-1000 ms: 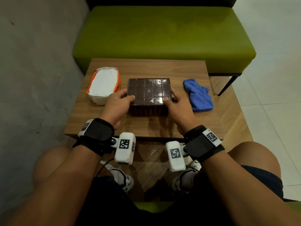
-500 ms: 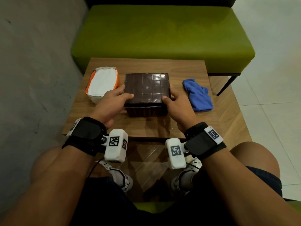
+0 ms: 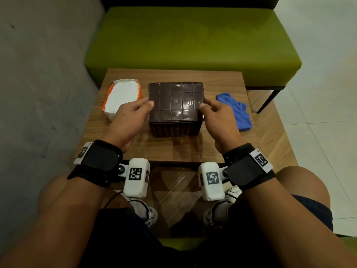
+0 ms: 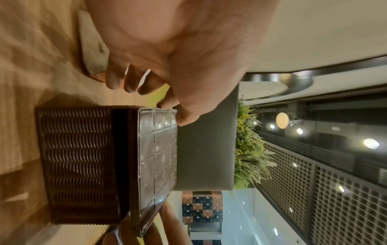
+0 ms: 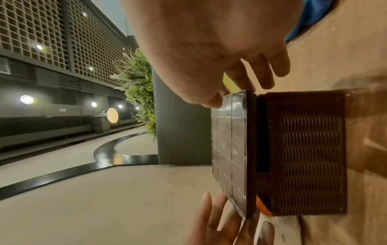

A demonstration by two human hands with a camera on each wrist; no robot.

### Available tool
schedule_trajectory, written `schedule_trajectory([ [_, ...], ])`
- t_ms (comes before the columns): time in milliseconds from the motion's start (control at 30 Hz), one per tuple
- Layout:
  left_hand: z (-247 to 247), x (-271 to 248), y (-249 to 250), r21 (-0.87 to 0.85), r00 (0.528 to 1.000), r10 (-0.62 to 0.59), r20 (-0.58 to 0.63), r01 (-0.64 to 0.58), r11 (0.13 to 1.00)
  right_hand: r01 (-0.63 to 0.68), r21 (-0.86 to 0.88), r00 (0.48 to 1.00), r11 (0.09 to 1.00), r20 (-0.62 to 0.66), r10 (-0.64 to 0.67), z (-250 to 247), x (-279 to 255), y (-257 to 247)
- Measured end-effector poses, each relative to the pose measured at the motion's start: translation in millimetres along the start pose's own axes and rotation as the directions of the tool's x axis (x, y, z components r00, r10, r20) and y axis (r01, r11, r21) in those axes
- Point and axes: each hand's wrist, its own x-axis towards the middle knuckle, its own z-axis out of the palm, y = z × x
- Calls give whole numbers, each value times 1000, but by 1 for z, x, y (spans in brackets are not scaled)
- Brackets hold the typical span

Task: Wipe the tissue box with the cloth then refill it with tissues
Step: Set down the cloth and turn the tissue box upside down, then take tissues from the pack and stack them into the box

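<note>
Your two hands hold the lid (image 3: 174, 101) of the tissue box (image 3: 175, 125), which sits at the middle of the head view on the wooden bench (image 3: 193, 149). Your left hand (image 3: 128, 118) pinches the lid's left edge, thumb on top and fingers curled under the rim, and your right hand (image 3: 219, 117) does the same on the right edge. Both wrist views show a dark gap between the glossy, grid-ribbed lid and the woven-pattern body beneath, so the lid looks lifted clear of the body and level. The relation that matters: the lid's long axis runs left to right between your hands, the box body lies straight below your grip, and each hand is equally close to its own end. The blue cloth (image 3: 236, 111) lies on the bench just right of your right hand, apart from the box, so that hand is the nearer one for wiping. The pack of white tissues (image 3: 121, 96) in its orange wrapper sits just beyond your left hand, close beside the box, so that hand is nearer for refilling. There is small embossed writing near the right side of the lid top, too small to read, and a round moulded mark at its centre. The tags on your wristbands show only black-and-white square codes, no words.
</note>
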Motion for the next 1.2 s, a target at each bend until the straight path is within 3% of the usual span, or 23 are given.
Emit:
schedule_trajectory([
  [133,4,-11,-1,53,985,159,-62,-156,986,26,-19,990,999,-135,-28,-10,-7,-3],
  [200,7,-16,-6,85,985,160,-71,-154,984,23,-31,982,999,-184,-29,-22,-13,-5],
  [367,13,-29,-20,123,988,-28,150,9,992,-130,-98,991,987,-40,127,-68,-37,-7],
  [467,11,-29,-27,186,928,-183,324,127,974,-268,-161,955,950,87,285,-88,-46,4],
  [567,6,-24,-39,253,879,-290,378,203,946,-349,-231,909,908,153,388,-86,-43,24],
  [733,0,-8,-66,323,855,-412,314,312,894,-397,-318,850,861,227,476,-54,-25,56],
  [1000,1,20,-79,343,910,-377,174,303,889,-343,-332,912,879,106,396,-21,2,67],
  [1200,6,35,-87,388,929,-356,103,292,874,-335,-396,925,855,34,378,-11,8,60],
])
